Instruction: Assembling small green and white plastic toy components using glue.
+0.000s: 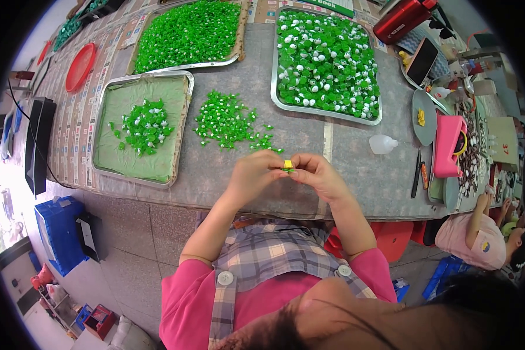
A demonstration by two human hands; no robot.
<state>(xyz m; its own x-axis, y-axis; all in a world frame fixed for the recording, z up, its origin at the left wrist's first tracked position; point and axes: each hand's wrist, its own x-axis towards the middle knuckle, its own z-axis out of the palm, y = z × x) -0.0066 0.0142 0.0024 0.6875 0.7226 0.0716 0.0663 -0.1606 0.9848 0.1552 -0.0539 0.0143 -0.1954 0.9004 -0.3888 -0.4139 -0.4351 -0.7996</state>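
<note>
Both hands meet over the front edge of the grey table (309, 146). My left hand (256, 174) and my right hand (316, 174) pinch between their fingertips a small green piece with a yellow part (287, 166). Just beyond the hands lies a loose pile of small green pieces with white dots (226, 121). To its left a metal tray lined with green cloth (119, 160) holds a smaller heap of the same pieces (144, 125).
Two big metal trays of green pieces stand at the back (186, 32) (326, 58). A small clear bottle (382, 144), a pink box (449, 146), a phone (422, 60) and a red case (399, 20) sit right. Another person (478, 233) sits at right; a blue crate (58, 233) is on the floor.
</note>
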